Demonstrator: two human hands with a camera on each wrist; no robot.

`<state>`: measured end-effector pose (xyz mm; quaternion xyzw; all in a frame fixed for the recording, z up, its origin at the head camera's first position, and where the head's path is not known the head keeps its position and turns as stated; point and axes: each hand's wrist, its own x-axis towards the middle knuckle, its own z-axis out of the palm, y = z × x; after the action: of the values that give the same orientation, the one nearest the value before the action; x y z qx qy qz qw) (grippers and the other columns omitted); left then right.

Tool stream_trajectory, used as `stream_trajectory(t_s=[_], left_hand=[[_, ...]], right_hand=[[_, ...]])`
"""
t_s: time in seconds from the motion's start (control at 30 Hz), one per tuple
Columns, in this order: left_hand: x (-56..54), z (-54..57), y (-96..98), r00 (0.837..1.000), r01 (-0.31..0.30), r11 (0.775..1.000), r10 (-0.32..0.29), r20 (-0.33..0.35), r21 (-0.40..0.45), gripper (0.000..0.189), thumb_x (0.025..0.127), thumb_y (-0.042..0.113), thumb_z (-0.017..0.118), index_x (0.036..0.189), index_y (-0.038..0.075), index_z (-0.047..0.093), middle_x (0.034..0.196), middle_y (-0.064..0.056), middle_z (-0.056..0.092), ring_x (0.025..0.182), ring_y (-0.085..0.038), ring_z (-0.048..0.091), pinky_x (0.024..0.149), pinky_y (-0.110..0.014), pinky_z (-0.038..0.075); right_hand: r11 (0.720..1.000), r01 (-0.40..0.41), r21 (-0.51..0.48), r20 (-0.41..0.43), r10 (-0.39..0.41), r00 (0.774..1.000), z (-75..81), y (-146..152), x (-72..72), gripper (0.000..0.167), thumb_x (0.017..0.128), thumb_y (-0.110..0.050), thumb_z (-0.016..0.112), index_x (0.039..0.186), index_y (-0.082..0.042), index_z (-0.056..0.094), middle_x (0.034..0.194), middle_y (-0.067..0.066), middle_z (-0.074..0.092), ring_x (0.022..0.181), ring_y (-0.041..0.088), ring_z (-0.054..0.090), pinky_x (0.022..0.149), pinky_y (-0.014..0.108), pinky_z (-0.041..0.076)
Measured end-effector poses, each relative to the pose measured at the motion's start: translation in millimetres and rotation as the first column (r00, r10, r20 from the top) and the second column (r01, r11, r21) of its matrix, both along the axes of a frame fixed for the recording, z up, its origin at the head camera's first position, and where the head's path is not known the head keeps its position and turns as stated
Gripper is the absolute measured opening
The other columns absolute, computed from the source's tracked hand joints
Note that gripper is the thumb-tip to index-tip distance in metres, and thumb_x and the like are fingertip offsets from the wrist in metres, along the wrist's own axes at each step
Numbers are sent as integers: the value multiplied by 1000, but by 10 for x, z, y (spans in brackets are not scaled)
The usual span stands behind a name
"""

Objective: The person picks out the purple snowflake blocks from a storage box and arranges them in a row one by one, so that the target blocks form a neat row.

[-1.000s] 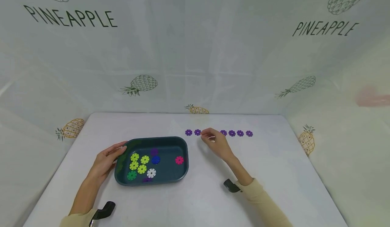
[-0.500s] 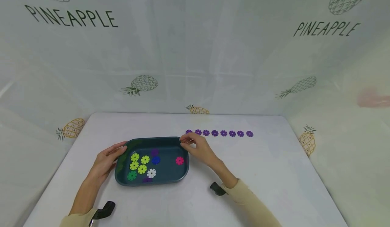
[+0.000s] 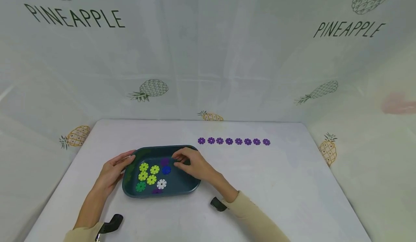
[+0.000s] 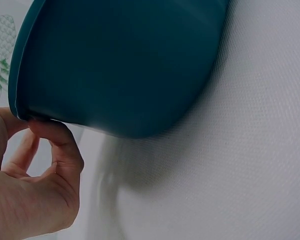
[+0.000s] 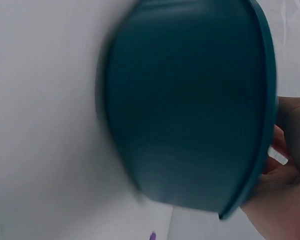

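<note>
On the left side, my left hand (image 3: 113,171) pinches the rim of a dark teal tray (image 3: 177,188), fingers and thumb curled at the edge; the left wrist view shows the same hold on the tray (image 4: 120,70). Inside lie snowflake-shaped plastic discs: several yellow ones (image 3: 151,180), a green disc (image 3: 141,186), a white disc (image 3: 161,184), a blue disc (image 3: 166,170) and purple discs (image 3: 164,161). Over the tray's right part is my right hand (image 3: 193,164), thumb and fingers apart, tips close to the blue and purple discs. In the right wrist view the tray wall (image 5: 190,110) hides its fingertips.
A straight row of several purple discs (image 3: 229,141) lies on the white table (image 3: 276,184) behind and to the right of the tray. A pale curtain (image 3: 208,54) printed with pineapples hangs behind the table and along its sides.
My right hand has come from the purple row, leftward and down across the tray's rim, to above the discs inside. It now covers the pink disc. The left hand and tray have stayed put.
</note>
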<state>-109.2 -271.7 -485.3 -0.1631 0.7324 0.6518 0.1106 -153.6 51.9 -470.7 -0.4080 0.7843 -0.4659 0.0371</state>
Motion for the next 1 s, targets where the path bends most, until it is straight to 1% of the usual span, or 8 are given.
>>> stream_trajectory(t_s=[0.23,0.37,0.47,0.53,0.63,0.8,0.9,1.0], left_hand=[[7,26,2,1000,-6,1000,7,-9,20,60,95,50,71,146,22,59,115,20,67,110,-5,59,88,-23,51],[4,24,5,1000,-11,1000,10,5,15,60,94,51,72,145,23,60,113,21,67,110,-6,58,87,-23,50],[-3,8,1,1000,-10,1000,10,14,4,62,93,52,72,146,24,59,116,20,66,111,-6,57,88,-23,50],[-5,-3,1,1000,-9,1000,9,15,1,62,93,53,72,146,24,59,118,19,66,112,-6,57,88,-23,50],[-6,-11,6,1000,-9,1000,9,15,2,62,93,53,72,146,25,59,120,18,66,112,-6,57,88,-22,51],[-6,-15,14,1000,-15,1000,15,8,12,63,93,53,72,147,24,58,118,20,65,113,-5,57,88,-21,51],[-9,-20,10,1000,-16,1000,16,9,22,63,93,52,72,147,24,58,117,20,66,112,-5,57,88,-21,51],[-9,-24,-5,1000,-15,999,14,14,30,62,93,52,72,147,24,58,116,21,66,111,-5,58,88,-22,51]], right_hand=[[993,-93,68,39,91,995,-28,-165,72,26,97,-4,71,121,4,65,116,19,65,104,29,66,94,26,53],[986,-125,111,49,120,992,-54,-250,86,26,97,-4,70,122,3,65,118,17,64,105,27,66,93,22,52],[979,-152,132,64,145,987,-51,-315,107,27,97,-2,70,123,4,64,120,17,64,106,26,66,92,20,52],[974,-180,136,88,169,982,-49,-354,122,28,96,0,70,123,5,64,120,18,63,107,26,67,91,20,52],[965,-206,163,96,192,977,-63,-405,138,27,96,0,71,121,4,65,118,17,64,106,21,68,90,16,51],[946,-246,213,111,226,968,-120,-461,142,25,94,-3,74,119,1,69,112,12,64,97,11,65,83,11,50],[924,-287,251,115,266,957,-154,-481,134,25,94,-5,75,118,-2,71,110,10,65,93,5,61,80,9,48],[895,-320,309,91,307,947,-182,-502,125,28,93,-9,77,120,-5,73,111,6,65,94,2,60,80,8,47]])
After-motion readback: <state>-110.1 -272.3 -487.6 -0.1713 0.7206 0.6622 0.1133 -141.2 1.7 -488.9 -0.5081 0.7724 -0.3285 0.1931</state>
